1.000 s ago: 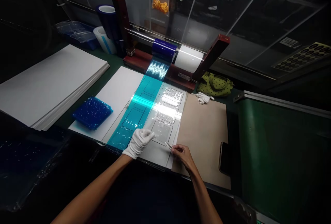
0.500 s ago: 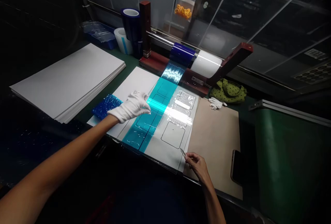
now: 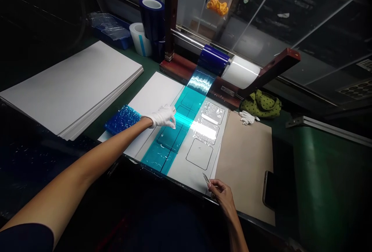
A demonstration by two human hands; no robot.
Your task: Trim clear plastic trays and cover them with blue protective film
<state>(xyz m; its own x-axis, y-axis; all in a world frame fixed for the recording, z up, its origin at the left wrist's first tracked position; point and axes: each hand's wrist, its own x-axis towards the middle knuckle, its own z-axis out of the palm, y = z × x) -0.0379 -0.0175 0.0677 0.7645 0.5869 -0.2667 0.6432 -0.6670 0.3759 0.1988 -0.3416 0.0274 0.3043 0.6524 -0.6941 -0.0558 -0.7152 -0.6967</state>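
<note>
My left hand [image 3: 164,116], in a white glove, hovers over the strip of blue film [image 3: 157,159] with its fingers curled together in a pinch. What it holds, if anything, I cannot make out. Bare, my right hand [image 3: 222,194] grips a slim pointed metal tool [image 3: 206,178] near the table's front edge, its tip pointing up and left. The film runs down from a dark blue roll [image 3: 215,59] across a white sheet [image 3: 190,176] with dark rounded outlines. Right of the film lie two glossy clear pieces, one a clear piece [image 3: 214,113] at the back.
A wooden stand [image 3: 171,23] carries the blue roll and a white roll [image 3: 242,71]. Left are a paper stack [image 3: 75,85] and a blue sparkly pad [image 3: 123,118]. Brown board [image 3: 247,159], a phone [image 3: 269,190], a loose glove [image 3: 248,118] and a green dotted pouch [image 3: 260,102] lie right.
My left hand has moved forward and right over the film, its fingers drawn closer together. My right hand stays near the front edge with the tool. The camera view has shifted slightly.
</note>
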